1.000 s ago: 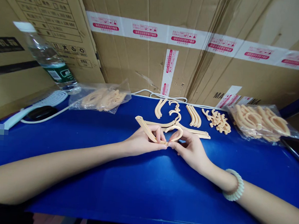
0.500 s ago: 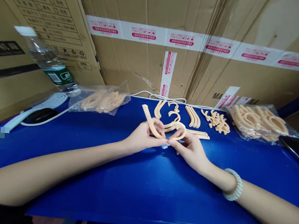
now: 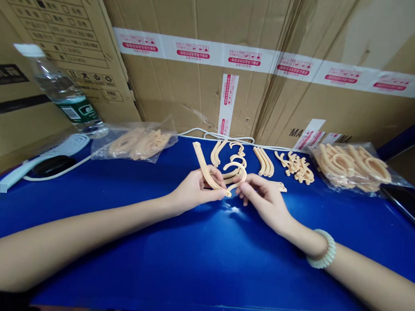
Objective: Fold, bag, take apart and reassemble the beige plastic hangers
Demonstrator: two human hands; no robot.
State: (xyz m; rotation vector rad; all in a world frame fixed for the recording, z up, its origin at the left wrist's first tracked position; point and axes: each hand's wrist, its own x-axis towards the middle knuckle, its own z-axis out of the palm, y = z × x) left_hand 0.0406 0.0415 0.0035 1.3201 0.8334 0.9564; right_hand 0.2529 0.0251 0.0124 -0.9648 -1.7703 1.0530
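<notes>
My left hand [image 3: 196,187] is closed on a beige plastic hanger arm [image 3: 200,160], pinching it near its lower end. A beige hanger hook [image 3: 243,171] meets that end and curves up to the right. Thumb and fingers of my right hand [image 3: 266,203] are closed on the hook's right side. Whether the two pieces are locked together I cannot tell. Just behind my hands lie more beige hanger pieces [image 3: 230,176], partly hidden. Farther back are loose arms [image 3: 217,152], hooks [image 3: 236,148], a row of arms [image 3: 263,161] and a pile of small hooks [image 3: 295,167].
Clear bags of beige parts lie left [image 3: 138,144] and right [image 3: 352,166] on the blue table [image 3: 200,267]. A water bottle [image 3: 65,90], a pale blue handheld fan [image 3: 58,151], a black mouse-like object [image 3: 54,166], a white cable [image 3: 195,132] and a phone [image 3: 406,203] surround them. Cardboard boxes [image 3: 183,93] stand behind.
The hook has swung so its open end points up and left. My right fingers have moved from the joint to the hook's side. The whole view has shifted slightly.
</notes>
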